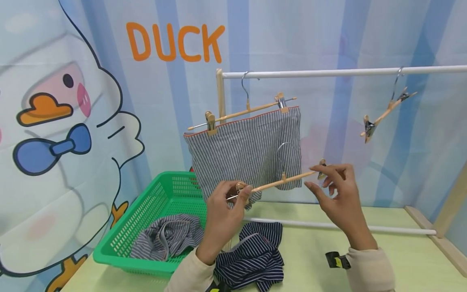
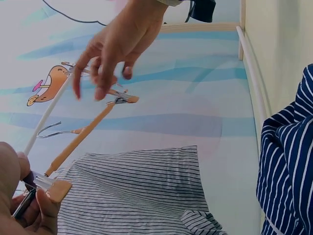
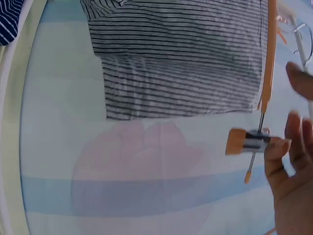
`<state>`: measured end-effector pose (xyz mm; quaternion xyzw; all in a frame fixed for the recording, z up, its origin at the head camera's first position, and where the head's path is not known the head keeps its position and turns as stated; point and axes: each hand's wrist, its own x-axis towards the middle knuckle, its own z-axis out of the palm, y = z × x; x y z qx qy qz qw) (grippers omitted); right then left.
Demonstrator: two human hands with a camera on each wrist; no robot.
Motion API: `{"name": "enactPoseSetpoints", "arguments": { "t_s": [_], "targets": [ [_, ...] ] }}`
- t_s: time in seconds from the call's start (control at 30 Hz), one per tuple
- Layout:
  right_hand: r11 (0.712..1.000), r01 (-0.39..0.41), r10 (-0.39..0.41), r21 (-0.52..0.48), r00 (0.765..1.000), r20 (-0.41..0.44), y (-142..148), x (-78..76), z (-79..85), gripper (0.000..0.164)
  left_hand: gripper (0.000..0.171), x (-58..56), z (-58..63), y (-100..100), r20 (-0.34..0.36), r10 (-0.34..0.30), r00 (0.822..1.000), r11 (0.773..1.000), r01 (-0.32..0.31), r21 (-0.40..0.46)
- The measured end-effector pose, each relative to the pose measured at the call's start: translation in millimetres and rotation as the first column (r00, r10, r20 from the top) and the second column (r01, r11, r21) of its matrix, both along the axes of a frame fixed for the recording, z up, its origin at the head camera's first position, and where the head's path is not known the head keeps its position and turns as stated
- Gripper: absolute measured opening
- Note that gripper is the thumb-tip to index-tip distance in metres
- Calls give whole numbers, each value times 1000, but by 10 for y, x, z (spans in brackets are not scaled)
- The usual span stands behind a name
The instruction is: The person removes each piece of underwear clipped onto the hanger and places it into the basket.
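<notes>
My left hand grips a wooden clip hanger by its left clip, thumb and fingers curled round it. No garment is on this hanger, and its metal hook points up. My right hand is at the hanger's other end, thumb and forefinger spread apart. In the right wrist view one fingertip is right at the right clip, with the thumb away from it. Behind the hanger, grey striped shorts hang from another clip hanger on the white rail. Navy striped clothing lies crumpled below my hands.
To the left stands a green basket with crumpled grey striped clothing inside. A bare clip hanger hangs at the right of the rail. A lower white bar crosses near the yellow tabletop, joined to a wooden frame.
</notes>
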<state>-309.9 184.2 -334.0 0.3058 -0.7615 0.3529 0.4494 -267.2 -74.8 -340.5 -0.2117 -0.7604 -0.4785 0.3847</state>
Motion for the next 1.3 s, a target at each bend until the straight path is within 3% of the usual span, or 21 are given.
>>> {"name": "enactPoseSetpoints", "arguments": {
  "t_s": [0.13, 0.33, 0.63, 0.77, 0.97, 1.1, 1.3],
  "targets": [
    [983, -145, 156, 108, 983, -95, -159, 30, 48, 54, 27, 17, 18, -2, -1, 8, 1000, 1000, -8, 0],
    [949, -231, 249, 214, 966, -63, -357, 36, 70, 53, 26, 26, 45, 2, -37, 19, 999, 1000, -19, -13],
    [964, -159, 163, 212, 987, -1, -474, -12, 64, 41, 30, 54, 100, 6, -40, 16, 999, 1000, -17, -25],
    [979, -99, 108, 180, 993, -44, -524, -15, 55, 34, 27, 64, 114, 6, -32, 5, 999, 999, -6, -43],
    [994, -34, 41, 108, 998, -57, -532, -21, 1, 24, 24, 66, 78, 23, -32, -94, 995, 993, 91, -78],
    [998, 1, 2, 64, 999, -49, -472, -18, -15, 25, 33, 95, 49, 49, -48, -163, 985, 977, 154, -146],
    [999, 25, -24, 22, 998, -61, -408, -21, 90, 25, 50, 113, 47, 36, -20, -181, 983, 955, 171, -240]
  ]
}}
